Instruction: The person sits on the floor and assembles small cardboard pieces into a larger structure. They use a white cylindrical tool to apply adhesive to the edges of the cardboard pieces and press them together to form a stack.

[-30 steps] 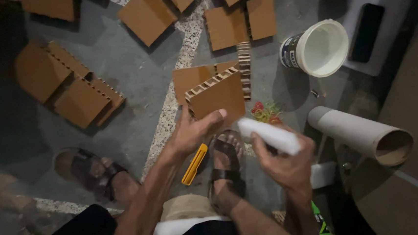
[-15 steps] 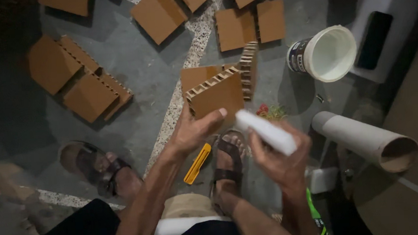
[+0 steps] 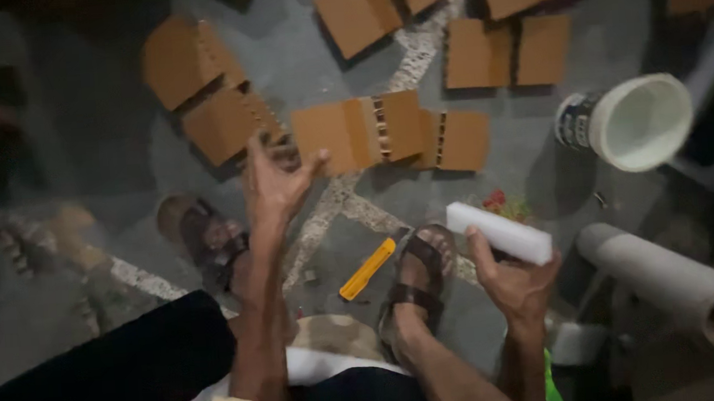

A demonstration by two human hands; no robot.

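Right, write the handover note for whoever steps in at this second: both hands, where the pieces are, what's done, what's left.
Left hand: open, fingers spread, holding nothing, in the air by the near edge of the brown notched cardboard assembly lying on the grey floor.
Right hand: gripping a white rectangular block, raised above the floor.
Nearby: yellow utility knife on the floor beside the sandalled foot; white plastic bucket and grey tube to the right; loose brown cardboard panels scattered further out.
Done: several panels appear slotted together.
Left: the many loose panels remain separate.
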